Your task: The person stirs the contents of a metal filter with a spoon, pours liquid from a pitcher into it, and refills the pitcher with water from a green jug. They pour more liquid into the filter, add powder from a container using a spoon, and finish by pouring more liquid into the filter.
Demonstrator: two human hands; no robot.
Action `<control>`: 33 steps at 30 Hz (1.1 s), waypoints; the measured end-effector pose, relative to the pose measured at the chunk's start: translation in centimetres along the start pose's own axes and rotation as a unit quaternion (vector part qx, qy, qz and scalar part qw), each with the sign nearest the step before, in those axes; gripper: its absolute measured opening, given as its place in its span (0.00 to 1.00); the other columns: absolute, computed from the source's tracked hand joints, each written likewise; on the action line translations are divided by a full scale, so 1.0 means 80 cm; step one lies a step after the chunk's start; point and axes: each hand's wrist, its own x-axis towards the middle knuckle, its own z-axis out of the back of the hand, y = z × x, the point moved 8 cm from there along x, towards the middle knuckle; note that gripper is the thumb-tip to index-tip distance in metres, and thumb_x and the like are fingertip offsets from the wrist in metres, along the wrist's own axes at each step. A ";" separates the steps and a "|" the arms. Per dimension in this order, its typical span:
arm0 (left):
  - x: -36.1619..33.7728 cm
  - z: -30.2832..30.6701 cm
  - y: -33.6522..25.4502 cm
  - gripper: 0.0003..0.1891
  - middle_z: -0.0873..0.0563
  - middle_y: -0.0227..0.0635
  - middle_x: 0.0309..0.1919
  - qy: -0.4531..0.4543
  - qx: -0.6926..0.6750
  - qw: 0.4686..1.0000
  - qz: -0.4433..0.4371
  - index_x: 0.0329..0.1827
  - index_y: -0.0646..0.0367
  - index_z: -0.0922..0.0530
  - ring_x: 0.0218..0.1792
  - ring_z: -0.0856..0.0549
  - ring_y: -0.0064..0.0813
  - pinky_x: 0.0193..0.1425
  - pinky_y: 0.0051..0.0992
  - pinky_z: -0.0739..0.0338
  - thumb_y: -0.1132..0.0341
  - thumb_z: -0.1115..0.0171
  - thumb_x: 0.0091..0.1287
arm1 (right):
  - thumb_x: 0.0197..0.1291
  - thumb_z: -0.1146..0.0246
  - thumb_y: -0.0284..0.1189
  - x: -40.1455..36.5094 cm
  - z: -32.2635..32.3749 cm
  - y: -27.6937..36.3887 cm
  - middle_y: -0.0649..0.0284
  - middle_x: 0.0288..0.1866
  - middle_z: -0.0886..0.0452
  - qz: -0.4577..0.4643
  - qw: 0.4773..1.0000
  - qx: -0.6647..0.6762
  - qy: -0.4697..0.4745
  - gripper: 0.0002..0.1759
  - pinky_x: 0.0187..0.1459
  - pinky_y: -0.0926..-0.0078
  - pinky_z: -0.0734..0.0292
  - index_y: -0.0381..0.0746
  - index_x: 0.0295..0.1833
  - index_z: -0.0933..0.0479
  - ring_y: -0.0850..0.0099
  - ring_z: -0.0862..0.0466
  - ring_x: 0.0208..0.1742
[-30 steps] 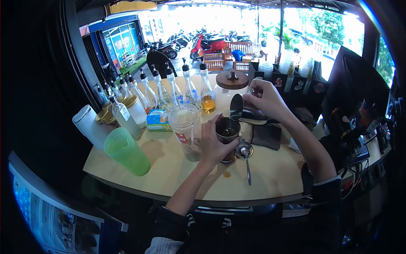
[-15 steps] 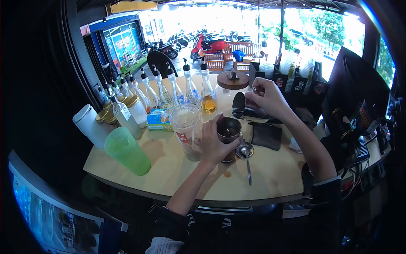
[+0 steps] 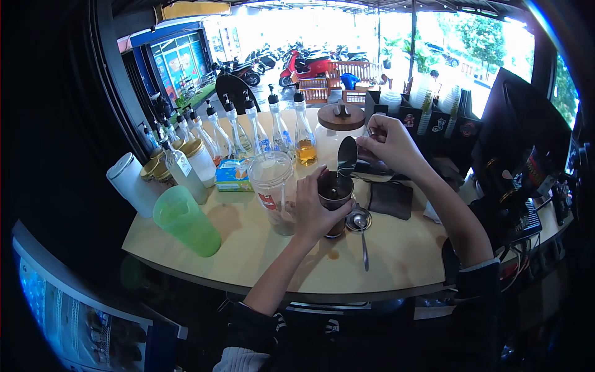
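Observation:
My left hand (image 3: 312, 208) is wrapped round a dark metal cup (image 3: 335, 197), thumb across its near side and fingers on the left. Dark contents show inside the cup, and the glass (image 3: 335, 230) under it looks brown. My right hand (image 3: 392, 144) pinches a dark shiny disc (image 3: 348, 155) by its edge, like a lid, tilted on its side. Its lower edge overlaps the cup's far rim in this view. Just right of the cup, a spoon (image 3: 364, 248) leans on a small round steel piece (image 3: 359, 219).
A clear jug (image 3: 273, 180) stands left of my left hand, with a green pitcher (image 3: 187, 222) farther left. Pump bottles (image 3: 251, 127) line the back. Behind my right hand is a wooden-lidded jar (image 3: 341, 116). A dark cloth (image 3: 390, 200) lies on the counter to the right.
My right hand has shifted slightly left, bringing the disc closer over the cup and turning it more upright. My left hand stays on the cup.

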 end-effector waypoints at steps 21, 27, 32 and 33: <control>-0.001 0.001 0.000 0.46 0.26 0.43 0.51 -0.004 -0.010 1.000 0.004 0.66 0.58 0.34 0.55 0.22 0.40 0.62 0.38 0.28 0.54 0.19 0.44 | 0.60 0.34 0.25 0.007 -0.001 0.001 0.74 0.21 0.32 0.005 1.000 -0.005 -0.005 0.14 0.26 0.87 0.31 0.37 0.31 0.34 0.91 0.32 0.25; -0.001 0.002 0.000 0.45 0.23 0.42 0.51 -0.010 -0.007 1.000 0.001 0.64 0.60 0.33 0.54 0.23 0.40 0.61 0.38 0.28 0.54 0.20 0.43 | 0.59 0.33 0.25 0.002 0.009 0.003 0.75 0.20 0.33 0.008 0.999 -0.038 -0.010 0.14 0.25 0.86 0.35 0.38 0.31 0.34 0.90 0.35 0.25; 0.000 -0.001 0.002 0.46 0.25 0.43 0.51 -0.009 -0.008 1.000 -0.001 0.65 0.59 0.33 0.55 0.22 0.39 0.62 0.38 0.27 0.55 0.19 0.43 | 0.59 0.33 0.26 0.002 0.007 -0.003 0.74 0.21 0.34 0.009 1.000 -0.012 -0.011 0.14 0.24 0.86 0.38 0.38 0.31 0.34 0.90 0.36 0.24; -0.001 -0.001 0.002 0.46 0.25 0.43 0.52 -0.009 -0.012 1.000 -0.002 0.65 0.59 0.33 0.55 0.22 0.39 0.62 0.38 0.27 0.55 0.19 0.43 | 0.59 0.33 0.26 0.002 0.007 0.000 0.74 0.21 0.33 0.004 1.000 -0.020 -0.007 0.14 0.25 0.86 0.37 0.37 0.31 0.34 0.90 0.36 0.24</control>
